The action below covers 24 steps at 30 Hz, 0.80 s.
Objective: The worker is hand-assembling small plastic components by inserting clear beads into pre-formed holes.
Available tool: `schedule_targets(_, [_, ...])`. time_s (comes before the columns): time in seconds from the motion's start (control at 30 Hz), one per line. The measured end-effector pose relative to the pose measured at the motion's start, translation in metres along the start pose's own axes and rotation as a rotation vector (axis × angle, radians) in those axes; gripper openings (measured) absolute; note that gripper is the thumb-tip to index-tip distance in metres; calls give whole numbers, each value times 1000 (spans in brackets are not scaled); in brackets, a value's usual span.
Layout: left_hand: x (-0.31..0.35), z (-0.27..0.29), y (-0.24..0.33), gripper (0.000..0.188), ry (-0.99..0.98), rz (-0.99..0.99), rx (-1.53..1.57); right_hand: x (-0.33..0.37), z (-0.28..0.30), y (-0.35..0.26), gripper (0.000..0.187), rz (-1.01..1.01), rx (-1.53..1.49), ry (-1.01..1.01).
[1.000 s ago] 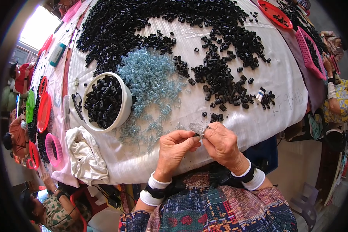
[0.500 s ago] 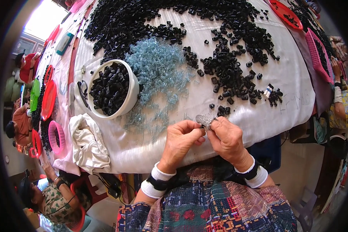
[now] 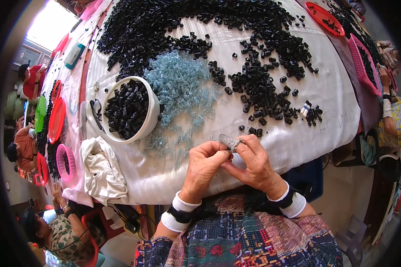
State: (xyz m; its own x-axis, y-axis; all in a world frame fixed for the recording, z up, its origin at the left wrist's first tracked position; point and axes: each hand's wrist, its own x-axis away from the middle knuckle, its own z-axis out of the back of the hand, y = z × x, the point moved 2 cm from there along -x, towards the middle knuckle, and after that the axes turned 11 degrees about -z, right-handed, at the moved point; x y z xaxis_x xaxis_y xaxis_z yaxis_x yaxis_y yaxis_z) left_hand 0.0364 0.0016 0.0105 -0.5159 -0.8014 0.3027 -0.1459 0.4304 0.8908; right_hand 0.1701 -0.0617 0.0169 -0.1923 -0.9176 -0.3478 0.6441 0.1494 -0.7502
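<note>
My left hand (image 3: 202, 169) is closed at the table's near edge, thumb against forefinger, pinching a small black plastic part that shows only as a dark speck. Right beside it, my right hand (image 3: 255, 163) has its fingers bent in and its thumb tip against the left fingertips; anything inside its grip is hidden. A grey woven finger cover (image 3: 229, 141) is on one right finger, above the pinch. Just beyond both hands lie loose black plastic caps (image 3: 255, 131) and, to the left, a heap of pale blue metal springs (image 3: 178, 84).
A white tub (image 3: 154, 113) full of black parts stands left, near a crumpled white cloth (image 3: 103, 171) and dark-framed glasses (image 3: 95, 113). A large pile of black parts (image 3: 138, 35) covers the far table. Small white-and-blue tubes (image 3: 305, 108) lie right. People work along both sides.
My right hand has shifted slightly left and its thumb has straightened toward the left fingertips. The covered finger has lifted a little off the pinch. My left hand stays nearly in place.
</note>
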Motion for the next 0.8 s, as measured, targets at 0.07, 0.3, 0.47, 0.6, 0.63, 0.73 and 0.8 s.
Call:
schedule_targets(0.07, [-1,1,1,5,-21,-13,-25,1,-2,1,37,2,3,36])
schedule_targets(0.3, [-2,1,-2,7,-11,-25,-9,0,-3,-4,33,-2,97,64])
schedule_targets(0.47, [-3,4,-4,5,-26,4,-40,-1,-2,-7,31,-7,205,19])
schedule_targets(0.6, [-3,4,-6,7,-17,-21,-46,-2,-3,-9,33,6,217,-13])
schedule_targets(0.63, [-4,4,-7,8,-3,-35,-34,-2,-3,-8,34,-14,233,-27])
schedule_targets(0.73, [-5,4,-6,9,-7,-29,-60,-1,-3,-7,36,-51,247,-60])
schedule_targets(0.8, [-6,5,-5,9,-24,-16,-83,0,-2,-6,37,-68,248,-77])
